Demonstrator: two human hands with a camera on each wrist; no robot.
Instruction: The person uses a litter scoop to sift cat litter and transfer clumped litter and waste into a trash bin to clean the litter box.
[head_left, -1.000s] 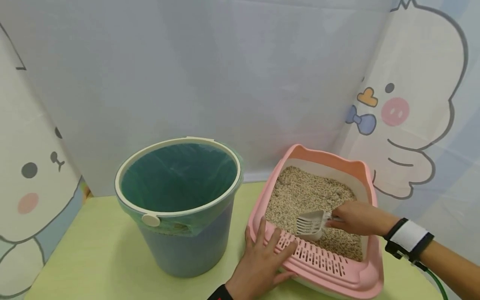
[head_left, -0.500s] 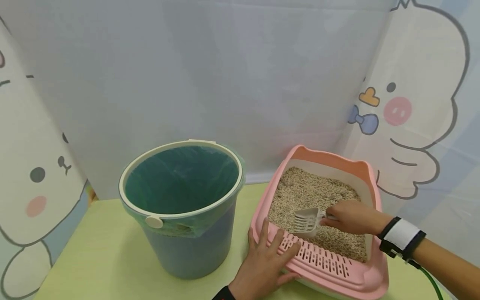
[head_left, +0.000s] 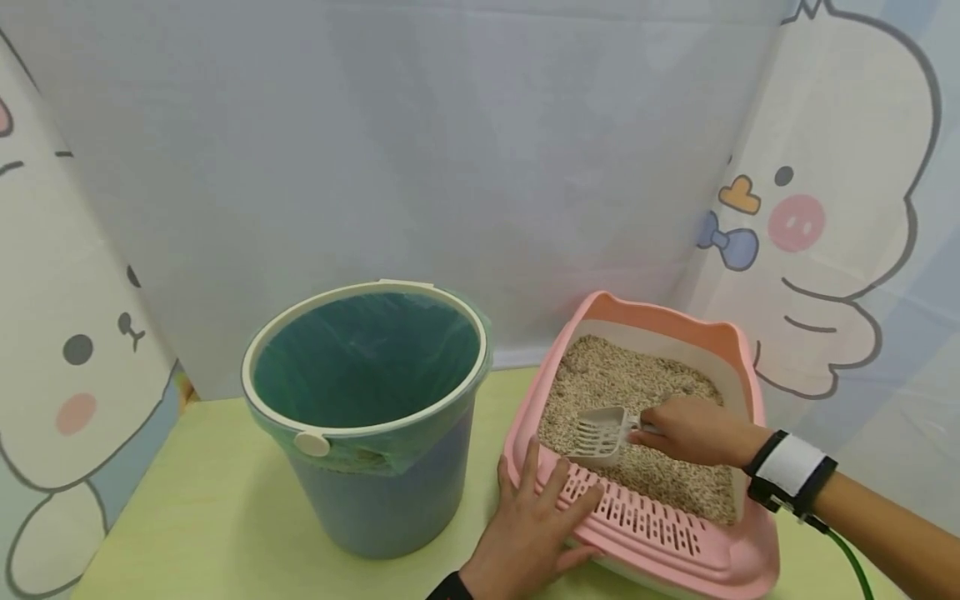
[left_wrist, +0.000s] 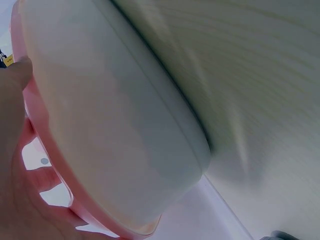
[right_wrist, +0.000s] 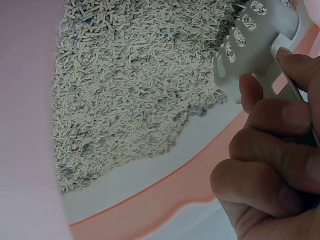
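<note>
Scoop point(head_left: 598, 432): white, slotted, seemingly plastic, over litter point(head_left: 622, 383).

A white slotted scoop point(head_left: 597, 433) lies low on pale pellet litter point(head_left: 637, 400) inside the pink litter box point(head_left: 675, 554).

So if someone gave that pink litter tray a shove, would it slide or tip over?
Probably slide, not tip: the tray looks wide and low on the smooth table. The litter filling it likely makes it heavy for its size, so it should resist a light push. The left hand resting on its slotted front edge suggests it may otherwise shift while the scoop works.
</note>
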